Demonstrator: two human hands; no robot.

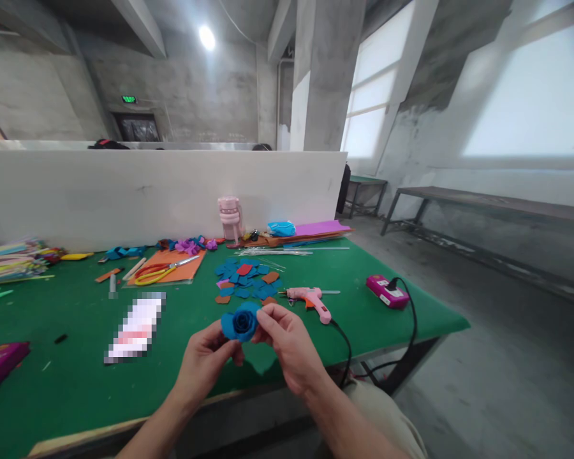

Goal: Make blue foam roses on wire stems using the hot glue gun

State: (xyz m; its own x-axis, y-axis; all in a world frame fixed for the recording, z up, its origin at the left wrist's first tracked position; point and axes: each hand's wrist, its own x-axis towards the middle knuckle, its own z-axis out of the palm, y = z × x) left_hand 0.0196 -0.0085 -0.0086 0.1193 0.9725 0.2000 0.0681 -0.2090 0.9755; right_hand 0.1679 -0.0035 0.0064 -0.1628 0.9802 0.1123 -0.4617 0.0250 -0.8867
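Note:
A blue foam rose (pixel 240 322) is held above the near edge of the green table (pixel 76 376). My left hand (pixel 205 357) pinches it from below and the left. My right hand (pixel 287 344) grips its right side with fingertips on a petal. Just beyond lies a heap of cut blue, red and brown foam petals (pixel 249 280). A pink hot glue gun (pixel 310 298) lies on the table to the right of my hands, its black cord trailing off the edge.
Orange-handled scissors (pixel 160 271) rest on an orange sheet. A pink bottle (pixel 230 218) stands by the white partition (pixel 148 191). A pink power strip (pixel 387 291) sits at the right. Foam strips and sheets lie along the back and left. A blurred card (pixel 136 326) lies on the left.

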